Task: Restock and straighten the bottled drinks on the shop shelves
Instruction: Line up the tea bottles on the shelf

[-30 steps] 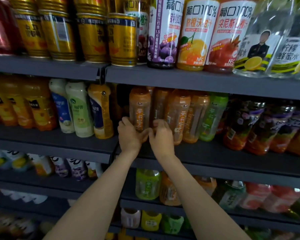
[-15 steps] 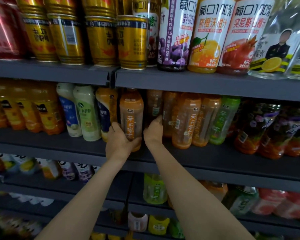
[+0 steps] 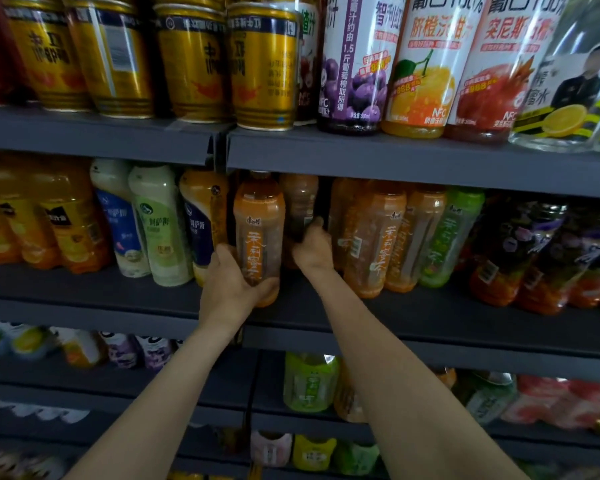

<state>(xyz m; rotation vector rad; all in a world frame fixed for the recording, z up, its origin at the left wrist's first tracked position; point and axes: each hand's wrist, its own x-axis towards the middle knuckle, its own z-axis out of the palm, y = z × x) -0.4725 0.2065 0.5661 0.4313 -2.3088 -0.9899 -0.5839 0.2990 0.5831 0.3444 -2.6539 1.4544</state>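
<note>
Head view, looking at the middle shelf (image 3: 430, 317), shows the job partway through. The left hand (image 3: 234, 289) has its fingers wrapped round the base of an orange tea bottle (image 3: 258, 233), which stands upright at the left end of the tea row, just right of the shelf divider (image 3: 219, 157), its label facing out. It sits forward of the bottles behind it, near the shelf's front edge; whether its base is quite down on the shelf I cannot tell, since the hand covers it. The right hand (image 3: 312, 249) reaches deeper, just right of that bottle, fingers curled round a darker bottle (image 3: 300, 206) standing further back in the row. Right of this hand, the other orange tea bottles (image 3: 371, 237) and a green tea bottle (image 3: 454, 237) stand close together and roughly in line, so that stretch looks done. Left of the divider, the white and yellow bottles (image 3: 160, 223) also stand upright. From what I can see, what remains here is closing the gap behind the front bottle by drawing the darker one forward. The lower shelves (image 3: 326, 424) look more sparsely filled, though blur hides much, and may yet need stock.
</note>
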